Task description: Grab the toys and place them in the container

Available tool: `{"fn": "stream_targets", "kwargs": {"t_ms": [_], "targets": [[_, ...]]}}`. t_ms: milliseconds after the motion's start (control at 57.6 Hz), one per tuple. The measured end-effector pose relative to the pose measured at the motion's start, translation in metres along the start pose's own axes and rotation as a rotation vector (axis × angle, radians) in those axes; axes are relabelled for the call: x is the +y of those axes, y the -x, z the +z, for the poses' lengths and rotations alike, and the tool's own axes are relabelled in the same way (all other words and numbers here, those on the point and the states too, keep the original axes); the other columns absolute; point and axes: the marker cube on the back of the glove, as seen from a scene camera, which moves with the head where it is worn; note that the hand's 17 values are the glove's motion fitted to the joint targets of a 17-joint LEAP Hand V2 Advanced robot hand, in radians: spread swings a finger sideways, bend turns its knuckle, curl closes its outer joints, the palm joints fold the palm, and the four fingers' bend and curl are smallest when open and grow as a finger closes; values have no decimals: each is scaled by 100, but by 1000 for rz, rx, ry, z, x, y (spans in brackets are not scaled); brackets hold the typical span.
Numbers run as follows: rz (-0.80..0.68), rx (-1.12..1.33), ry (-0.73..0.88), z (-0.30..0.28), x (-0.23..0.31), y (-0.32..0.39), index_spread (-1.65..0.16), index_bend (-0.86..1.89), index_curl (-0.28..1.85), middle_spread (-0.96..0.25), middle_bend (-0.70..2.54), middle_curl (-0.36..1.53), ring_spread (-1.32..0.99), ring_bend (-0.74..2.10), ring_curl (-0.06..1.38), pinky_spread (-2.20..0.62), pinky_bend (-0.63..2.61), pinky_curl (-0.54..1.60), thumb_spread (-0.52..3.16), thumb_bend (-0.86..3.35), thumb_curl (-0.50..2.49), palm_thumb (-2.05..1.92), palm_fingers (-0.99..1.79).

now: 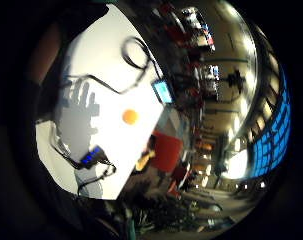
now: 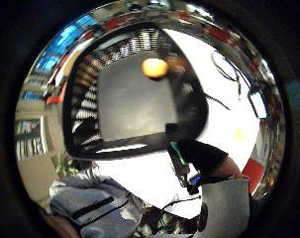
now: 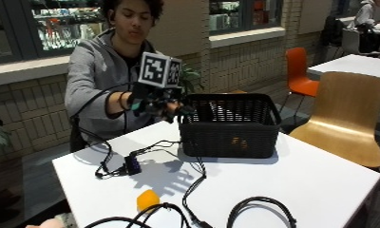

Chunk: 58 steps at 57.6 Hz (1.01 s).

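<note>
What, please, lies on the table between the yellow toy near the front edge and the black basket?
In the outside view, black cables cross the white table between the yellow toy and the black basket; otherwise that stretch is bare.

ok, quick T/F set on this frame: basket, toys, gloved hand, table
1. The black basket stands on the white table. True.
2. The basket is empty. False: an orange toy lies inside it.
3. A yellow-orange toy lies on the table, outside the basket. True.
4. The gloved right hand rests flat on the table. False: it is raised above the table, beside the basket's rim.
5. The gloved hand holds the yellow-orange toy. False: that toy lies on the table, away from the hand.
</note>
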Motion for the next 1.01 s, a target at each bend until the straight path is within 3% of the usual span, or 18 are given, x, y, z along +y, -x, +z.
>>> {"fn": "stream_targets", "kwargs": {"t_ms": [122,278,573,1007], "targets": [[101,-153,142,39,8,-58,-21,16,31,4,12,26,-7,16,18,-3,55,39,133,0,30,24,-17],[231,-122,289,95,17,-108,-22,15,32,4,13,25,-6,16,18,-3,57,39,130,-1,30,24,-17],[353,-238,472,177,2,-142,-22,14,31,5,13,23,-6,17,19,-3,59,39,124,-2,30,19,-18],[334,-349,452,211,-10,-132,-27,27,37,6,10,19,-5,11,16,-3,56,37,117,-2,31,10,-16]]}}
